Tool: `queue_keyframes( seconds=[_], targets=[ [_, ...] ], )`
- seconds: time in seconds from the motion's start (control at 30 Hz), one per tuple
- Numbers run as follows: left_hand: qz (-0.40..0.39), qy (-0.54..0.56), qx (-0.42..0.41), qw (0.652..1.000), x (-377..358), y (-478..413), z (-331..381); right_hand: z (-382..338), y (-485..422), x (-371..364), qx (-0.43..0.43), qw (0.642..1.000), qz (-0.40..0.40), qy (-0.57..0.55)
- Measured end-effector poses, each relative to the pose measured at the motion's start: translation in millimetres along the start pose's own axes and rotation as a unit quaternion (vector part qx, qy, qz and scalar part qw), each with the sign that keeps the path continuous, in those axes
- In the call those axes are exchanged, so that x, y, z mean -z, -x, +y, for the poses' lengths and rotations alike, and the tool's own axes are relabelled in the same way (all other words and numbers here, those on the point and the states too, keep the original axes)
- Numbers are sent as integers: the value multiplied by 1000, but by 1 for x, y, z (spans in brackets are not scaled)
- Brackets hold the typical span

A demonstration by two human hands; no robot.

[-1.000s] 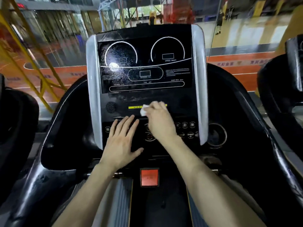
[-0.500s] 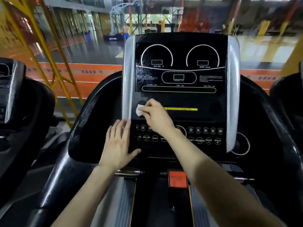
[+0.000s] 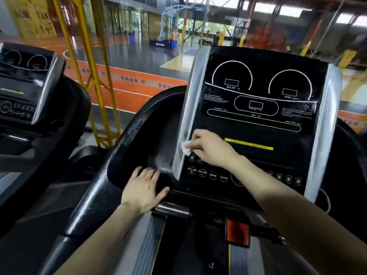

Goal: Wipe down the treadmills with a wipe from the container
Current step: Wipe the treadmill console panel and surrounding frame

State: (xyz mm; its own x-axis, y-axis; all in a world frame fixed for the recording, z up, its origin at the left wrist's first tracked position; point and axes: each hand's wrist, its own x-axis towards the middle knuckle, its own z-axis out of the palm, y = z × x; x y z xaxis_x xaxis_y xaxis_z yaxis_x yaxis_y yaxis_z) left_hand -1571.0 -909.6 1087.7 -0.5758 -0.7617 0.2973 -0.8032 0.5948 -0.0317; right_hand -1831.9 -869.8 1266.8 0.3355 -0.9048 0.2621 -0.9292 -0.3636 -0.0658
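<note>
The right hand (image 3: 211, 148) is pinching a small white wipe (image 3: 185, 149) in its curled fingertips, pressing it where the black treadmill console (image 3: 258, 124) is meeting its silver side trim (image 3: 188, 108). The wipe is poking out just left of those fingers, above the INCLINE buttons (image 3: 196, 171). The left hand (image 3: 144, 190), lower and to the left of the right one, is lying flat on the black console surround (image 3: 127, 155), fingers straight and close together. The wipe is looking thin, limp and light, probably damp, so it is likely to bunch up rather than resist. Wadding it under several fingertips is probably giving the surest hold.
</note>
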Motion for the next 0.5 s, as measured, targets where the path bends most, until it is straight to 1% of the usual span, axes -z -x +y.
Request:
queue_keyframes(
  seconds=[0.03, 0.07, 0.13, 0.17, 0.2, 0.23, 0.27, 0.3, 0.33, 0.37, 0.4, 0.43, 0.47, 0.5],
  targets=[
    [0, -5, -6, 1000, -3, 1, 1, 7, -10, 7, -4, 999, 35, 17],
    [0, -8, -12, 1000, -3, 0, 1, 14, -24, 17, -25, 996, 87, 28],
    [-8, 3, -11, 1000, 1, -2, 1, 22, -47, 34, -98, 973, 210, 14],
    [-4, 13, -6, 1000, 3, -3, -1, 22, -51, 37, -129, 961, 244, -2],
    [6, 25, -2, 1000, 4, -3, -2, 20, -49, 33, -131, 961, 244, -16],
    [23, 40, 0, 999, 6, -5, -4, 13, -41, 26, -86, 973, 215, -19],
    [47, 52, 0, 998, 10, -7, -6, 5, -29, 17, -18, 988, 152, -14],
    [73, 59, 1, 996, 15, -12, -9, -4, -16, 9, 55, 996, 74, -11],
    [94, 63, 1, 994, 22, -18, -13, -6, -10, 6, 101, 995, 8, 5],
    [109, 64, -3, 992, 30, -24, -17, -3, -15, 10, 121, 992, 0, 26],
    [121, 63, -9, 991, 38, -32, -21, 3, -30, 20, 109, 993, 32, 31],
    [130, 62, -13, 989, 46, -40, -25, 13, -52, 32, 64, 993, 96, 22],
    [139, 62, -16, 988, 54, -50, -26, 20, -74, 48, -6, 985, 170, -2],
    [147, 66, -19, 987, 62, -59, -26, 25, -93, 65, -73, 968, 239, -24]
  ],
)
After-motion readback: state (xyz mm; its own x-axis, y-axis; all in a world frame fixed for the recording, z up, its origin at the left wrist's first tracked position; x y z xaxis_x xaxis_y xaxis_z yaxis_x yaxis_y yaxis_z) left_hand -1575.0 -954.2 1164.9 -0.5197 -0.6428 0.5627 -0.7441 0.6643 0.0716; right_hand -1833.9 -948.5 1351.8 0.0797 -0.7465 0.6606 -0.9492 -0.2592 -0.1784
